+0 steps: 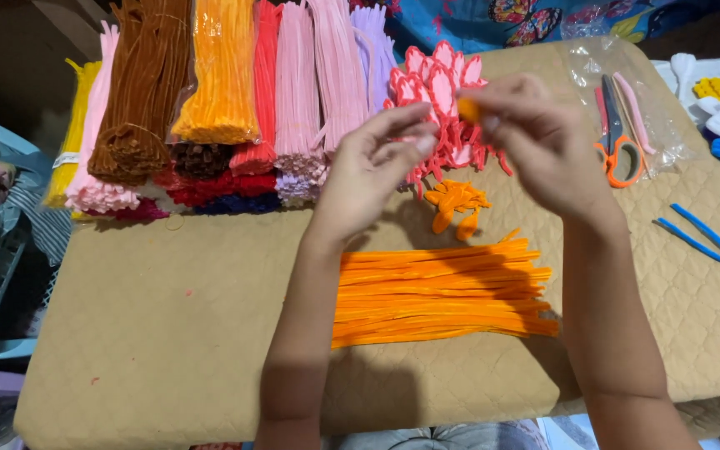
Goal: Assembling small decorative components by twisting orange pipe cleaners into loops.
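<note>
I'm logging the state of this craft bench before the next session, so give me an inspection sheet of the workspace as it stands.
Surface: tan quilted pad, bare at the front left.
Job's things: small orange piece pinched in the right hand; flat pile of orange pipe cleaners below the hands; small heap of bent orange pieces; pink and white petal shapes.
Clutter: bundles of pipe cleaners in many colours along the back; orange-handled scissors on a clear bag; blue pipe cleaners at the right.
Fingers: left hand raised, fingers curled towards the piece; whether it touches is blurred.
Cables: nothing seen.
Surroundings: blue patterned cloth behind.
</note>
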